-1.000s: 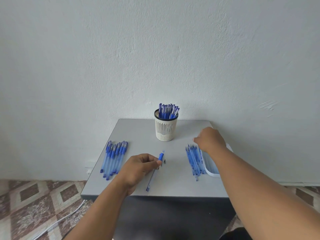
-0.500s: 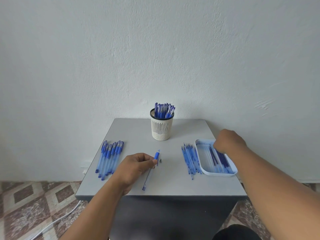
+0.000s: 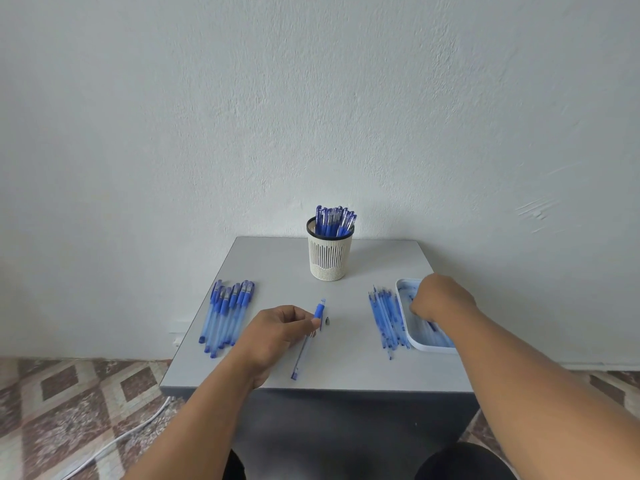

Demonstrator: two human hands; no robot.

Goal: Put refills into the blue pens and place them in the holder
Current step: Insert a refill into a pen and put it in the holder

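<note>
At the centre of the frame the left hand (image 3: 280, 327) rests low over the grey rectangular surface (image 3: 346, 362), its grip closed round a translucent blue pen barrel with a darker blue rubber sleeve (image 3: 306, 344); thumb and fingertips pinch it just below the sleeve, and the barrel slants from upper right to lower left, its lower end near the front edge. Just right of the pinching fingers a small dark pen tip piece (image 3: 327, 320) lies alone on the surface.

At the right of the frame the right hand (image 3: 440, 299) reaches into a shallow white plastic tray (image 3: 403, 289) holding thin blue refills (image 3: 433, 327); its fingers curl downward among them, but whether the grip has hold of one cannot be told. Just left of the tray lies a row of translucent blue pen barrels (image 3: 386, 317).

At the left of the surface is a bunch of capped blue pens (image 3: 227, 313), laid side by side. Toward the back, in the middle, stands a cream slotted plastic holder with a dark rim (image 3: 330, 258), upright and filled with blue pens (image 3: 334, 221).
</note>
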